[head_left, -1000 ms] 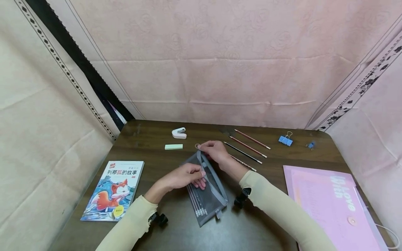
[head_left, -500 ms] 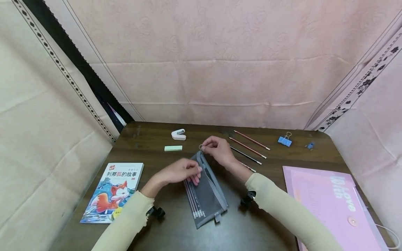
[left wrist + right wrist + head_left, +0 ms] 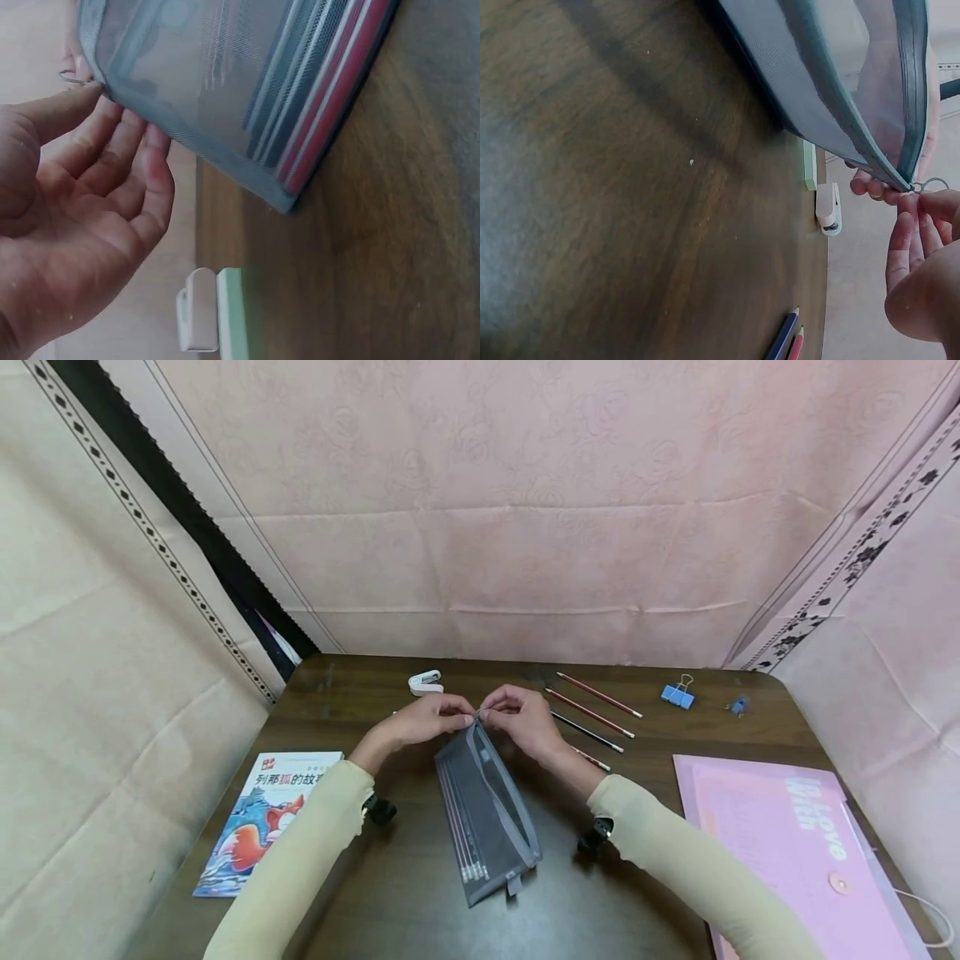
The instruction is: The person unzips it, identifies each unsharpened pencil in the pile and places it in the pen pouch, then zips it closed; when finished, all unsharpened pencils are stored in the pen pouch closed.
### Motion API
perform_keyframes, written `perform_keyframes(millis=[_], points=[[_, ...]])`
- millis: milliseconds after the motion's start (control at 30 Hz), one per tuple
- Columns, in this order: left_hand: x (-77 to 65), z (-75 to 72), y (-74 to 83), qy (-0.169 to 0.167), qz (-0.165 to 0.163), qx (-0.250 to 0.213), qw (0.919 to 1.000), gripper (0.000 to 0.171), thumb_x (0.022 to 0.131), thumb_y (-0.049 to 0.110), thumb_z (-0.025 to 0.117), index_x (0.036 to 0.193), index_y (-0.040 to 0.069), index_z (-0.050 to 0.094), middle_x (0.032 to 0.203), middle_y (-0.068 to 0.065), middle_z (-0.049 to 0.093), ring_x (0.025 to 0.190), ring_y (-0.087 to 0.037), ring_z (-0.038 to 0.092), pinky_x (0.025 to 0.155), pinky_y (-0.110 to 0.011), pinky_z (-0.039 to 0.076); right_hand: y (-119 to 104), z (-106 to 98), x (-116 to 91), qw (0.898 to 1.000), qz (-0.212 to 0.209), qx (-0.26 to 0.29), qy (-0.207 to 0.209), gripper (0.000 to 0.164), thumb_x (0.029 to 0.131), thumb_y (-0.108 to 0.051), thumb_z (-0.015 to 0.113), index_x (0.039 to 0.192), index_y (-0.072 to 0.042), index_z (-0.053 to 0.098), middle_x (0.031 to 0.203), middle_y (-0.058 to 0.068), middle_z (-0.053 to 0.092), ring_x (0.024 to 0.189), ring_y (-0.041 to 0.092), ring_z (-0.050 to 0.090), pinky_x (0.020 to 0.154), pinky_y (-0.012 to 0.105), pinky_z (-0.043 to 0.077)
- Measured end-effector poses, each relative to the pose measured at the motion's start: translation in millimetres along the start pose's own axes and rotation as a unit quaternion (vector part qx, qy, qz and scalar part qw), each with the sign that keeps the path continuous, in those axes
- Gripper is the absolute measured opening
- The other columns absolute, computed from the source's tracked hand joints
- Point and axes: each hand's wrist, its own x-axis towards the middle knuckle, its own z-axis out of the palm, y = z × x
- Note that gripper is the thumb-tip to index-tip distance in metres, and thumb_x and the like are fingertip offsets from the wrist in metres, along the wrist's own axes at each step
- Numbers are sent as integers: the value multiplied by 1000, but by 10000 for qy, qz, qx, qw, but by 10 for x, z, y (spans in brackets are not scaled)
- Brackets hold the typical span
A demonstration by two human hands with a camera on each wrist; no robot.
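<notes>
A grey mesh zipper pouch (image 3: 487,810) hangs from both hands, tilted above the table, its zipper undone. Several pencils (image 3: 460,827) lie inside along its left side, seen through the mesh. My left hand (image 3: 427,718) pinches the pouch's top corner between thumb and fingers. Beside it, my right hand (image 3: 521,720) pinches the zipper's end at the metal pull ring (image 3: 934,182). In the left wrist view, that corner is at my left thumb tip, and the pencils (image 3: 326,97) show red and dark stripes. The fingertips of both hands are close together.
Several loose pencils (image 3: 592,714) lie right of the hands. A white stapler (image 3: 426,683) and a pale green block (image 3: 232,315) are at the back. Blue binder clip (image 3: 677,697), small blue object (image 3: 738,706) and pink folder (image 3: 780,843) lie right; a fox-cover book (image 3: 258,827) left.
My left hand has moved from the pouch's middle up to its top corner, beside the right hand. The right hand shifted slightly up and right, still at the ring.
</notes>
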Motion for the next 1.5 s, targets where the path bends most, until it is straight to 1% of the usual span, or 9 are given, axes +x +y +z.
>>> perform_keyframes(millis=[167,333,600,767,867,967,1067,1200,1500], points=[[70,-22,-41,-155,-174,-360,9991,23,94,31,61,109,15,67,106,-3,68,93,-18,63,84,-38,56,-4,-34,4,9948,-459,-902,63,6,85,-24,73,91,-22,70,83,-4,74,76,21,70,71,39,58],[73,-53,-43,-71,-353,-528,9980,22,94,29,62,107,12,67,103,-5,68,91,-18,64,82,-37,57,-49,-72,-22,9606,-1386,-2409,-16,5,89,-31,69,90,-26,68,81,-15,69,69,4,64,63,22,54],[-94,15,39,-77,-484,-745,9960,17,92,24,65,100,10,69,93,-8,68,82,-20,67,83,-49,56,-108,-113,-211,9213,-1676,-3499,-258,4,89,-31,69,91,-29,71,82,-17,68,71,1,58,59,20,46],[-193,39,105,89,-564,-666,9961,15,90,23,68,98,10,70,92,-8,70,79,-20,69,83,-50,57,-147,-159,-325,9092,-1959,-3637,-521,3,87,-28,72,90,-30,72,81,-19,67,75,0,59,65,22,45],[-269,-19,121,379,-649,-660,9950,15,91,21,66,99,8,69,93,-10,70,80,-19,69,84,-52,56,-157,-220,-404,9075,-2038,-3613,-659,4,87,-27,72,89,-30,73,83,-19,68,76,-1,60,65,22,47],[-359,-109,121,644,-859,-682,9919,14,92,18,65,100,7,69,95,-10,69,83,-18,68,86,-51,55,-149,-306,-495,9059,-2116,-3586,-778,5,86,-26,73,89,-30,74,85,-19,70,80,-2,62,79,25,54],[-444,-202,117,699,-1021,-644,9902,15,93,18,64,102,8,69,98,-10,68,86,-19,68,85,-47,57,-136,-397,-591,9064,-2095,-3554,-905,5,86,-26,73,90,-30,74,86,-20,70,83,0,63,82,27,54],[-514,-310,96,716,-1101,-608,9895,17,93,19,63,105,7,68,101,-12,68,86,-21,69,83,-42,58,-105,-503,-703,9099,-1923,-3544,-972,6,86,-27,73,90,-31,74,87,-21,69,80,2,62,66,22,50],[-701,-553,-39,1017,-1167,-218,9877,18,96,21,60,104,7,67,99,-12,69,88,-21,69,88,-46,56,-12,-732,-906,9205,-1597,-3310,-1324,9,85,-23,74,93,-28,74,89,-20,69,78,-2,59,70,24,55]])
